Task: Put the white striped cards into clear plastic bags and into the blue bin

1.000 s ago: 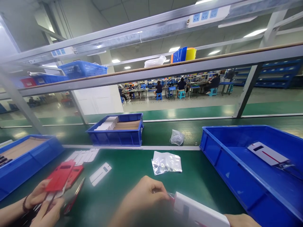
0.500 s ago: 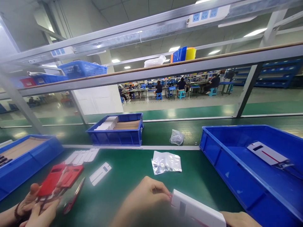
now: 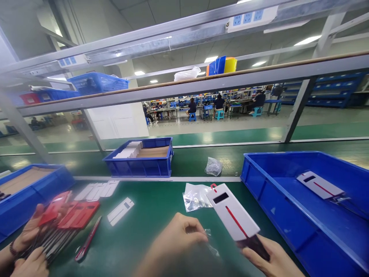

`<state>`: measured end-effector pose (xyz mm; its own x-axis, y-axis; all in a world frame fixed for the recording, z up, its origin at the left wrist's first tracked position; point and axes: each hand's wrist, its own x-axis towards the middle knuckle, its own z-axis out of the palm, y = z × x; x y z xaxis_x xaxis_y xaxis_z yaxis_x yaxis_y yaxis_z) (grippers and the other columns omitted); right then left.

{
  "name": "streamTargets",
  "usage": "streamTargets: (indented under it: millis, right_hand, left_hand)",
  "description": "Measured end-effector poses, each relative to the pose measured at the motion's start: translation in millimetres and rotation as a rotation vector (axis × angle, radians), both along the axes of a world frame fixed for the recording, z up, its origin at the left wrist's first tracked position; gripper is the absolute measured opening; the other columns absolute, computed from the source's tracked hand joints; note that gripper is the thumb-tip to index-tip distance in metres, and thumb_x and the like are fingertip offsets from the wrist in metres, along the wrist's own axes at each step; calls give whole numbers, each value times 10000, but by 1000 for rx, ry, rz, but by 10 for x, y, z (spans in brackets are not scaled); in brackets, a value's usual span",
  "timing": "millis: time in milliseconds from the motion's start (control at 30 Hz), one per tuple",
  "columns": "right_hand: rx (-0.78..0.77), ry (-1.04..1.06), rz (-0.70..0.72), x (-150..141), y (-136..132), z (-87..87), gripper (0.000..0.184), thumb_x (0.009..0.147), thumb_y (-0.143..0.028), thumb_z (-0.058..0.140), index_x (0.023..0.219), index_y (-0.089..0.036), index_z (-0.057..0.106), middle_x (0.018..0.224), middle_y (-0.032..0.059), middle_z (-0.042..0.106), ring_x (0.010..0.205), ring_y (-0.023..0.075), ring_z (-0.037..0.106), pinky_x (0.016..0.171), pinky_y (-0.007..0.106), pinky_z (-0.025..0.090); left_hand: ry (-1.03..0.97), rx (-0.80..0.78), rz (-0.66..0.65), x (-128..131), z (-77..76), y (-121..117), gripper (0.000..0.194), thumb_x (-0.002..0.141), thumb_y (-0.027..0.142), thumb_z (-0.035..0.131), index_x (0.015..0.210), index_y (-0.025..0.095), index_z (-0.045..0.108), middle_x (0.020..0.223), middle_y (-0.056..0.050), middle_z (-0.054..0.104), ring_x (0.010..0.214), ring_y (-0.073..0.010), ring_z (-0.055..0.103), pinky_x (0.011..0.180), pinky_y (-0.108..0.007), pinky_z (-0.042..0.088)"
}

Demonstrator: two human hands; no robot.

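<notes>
The right hand point(image 3: 272, 257) is gripping a white device point(image 3: 235, 214) by its dark lower end, fingers closed around it, and is holding it tilted above the green tabletop point(image 3: 152, 204). The left hand point(image 3: 183, 235) is pinching a thin clear plastic piece point(image 3: 208, 232), fingers drawn together. At left, a co-worker's hands point(image 3: 30, 232) are handling red cases point(image 3: 79, 214) near a red-handled tool point(image 3: 88, 239). Farther on, a clear bag point(image 3: 196, 197) is lying flat; at right, a blue bin point(image 3: 288, 213) is holding a similar device point(image 3: 319, 185); beyond, another blue bin point(image 3: 138, 167) is containing white pieces point(image 3: 128, 150).
</notes>
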<state>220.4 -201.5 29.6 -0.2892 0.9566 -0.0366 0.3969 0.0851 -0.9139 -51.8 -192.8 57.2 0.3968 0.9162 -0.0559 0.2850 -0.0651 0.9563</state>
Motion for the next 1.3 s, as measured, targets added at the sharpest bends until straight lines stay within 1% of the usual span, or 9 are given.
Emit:
streamTargets:
  millis: [167, 267, 333, 567, 700, 833, 1000, 1133, 1300]
  right_hand:
    - [-95, 169, 172, -519, 48, 174, 367, 780, -457, 704, 1004, -167, 707, 977, 69, 730, 982, 305, 661, 815, 300, 527]
    - [-121, 221, 273, -618, 76, 218, 374, 858, -506, 651, 995, -161, 691, 986, 65, 728, 1021, 310, 647, 835, 306, 520]
    - [-89, 225, 234, -627, 90, 201, 412, 873, -548, 626, 987, -157, 688, 979, 65, 729, 1001, 311, 646, 833, 318, 516]
    - [11, 206, -132, -717, 180, -198, 420, 847, -592, 624, 891, -176, 664, 876, 54, 711, 987, 311, 645, 848, 324, 497]
    - [2, 196, -231, -868, 261, -517, 425, 819, -586, 635, 885, -167, 661, 858, 53, 719, 884, 281, 665, 766, 304, 499]
    - [-34, 210, -224, -985, 285, -705, 421, 762, -601, 664, 772, -181, 639, 746, 25, 696, 759, 251, 660, 670, 290, 499]
    - [-63, 211, -198, -995, 278, -750, 413, 785, -576, 641, 778, -164, 670, 738, 37, 718, 763, 258, 673, 670, 291, 497]
    - [-63, 197, -199, -996, 289, -766, 430, 752, -594, 646, 774, -166, 676, 753, 43, 722, 749, 261, 674, 617, 279, 487]
    - [-34, 166, -226, -995, 287, -776, 415, 758, -606, 607, 749, -192, 640, 724, 19, 695, 765, 252, 660, 637, 270, 484]
  left_hand:
    - [18, -13, -86, 84, 14, 26, 127, 763, 273, 720, 727, 151, 718, 642, 26, 644, 607, -102, 555, 577, -197, 377]
    - [20, 37, -54, 15, 45, 51, 149, 764, 277, 724, 697, 151, 680, 622, 34, 612, 588, -97, 529, 559, -199, 356]
    - [38, 53, 4, -62, 42, 49, 181, 764, 315, 737, 712, 156, 667, 618, 31, 605, 578, -104, 519, 557, -210, 360]
    - [203, 440, 628, -17, -249, -221, 221, 901, 420, 557, 941, 252, 695, 966, -92, 660, 999, -286, 586, 883, -412, 490]
    - [210, 431, 556, 241, -482, -340, 140, 848, 433, 624, 869, 313, 694, 910, -67, 654, 869, -269, 606, 771, -384, 525]
    - [224, 372, 426, 367, -595, -261, 125, 780, 403, 704, 866, 318, 673, 897, -33, 649, 828, -241, 618, 733, -360, 525]
    - [252, 314, 399, 327, -567, -194, 18, 815, 321, 655, 807, 309, 666, 836, -23, 658, 787, -223, 633, 713, -348, 519]
    - [231, 293, 414, 290, -521, -221, 166, 868, 356, 573, 745, 306, 672, 808, -31, 672, 781, -239, 643, 723, -363, 519]
    - [181, 217, 403, 225, -529, -226, 163, 832, 396, 630, 710, 294, 664, 793, -32, 685, 754, -240, 635, 707, -361, 513]
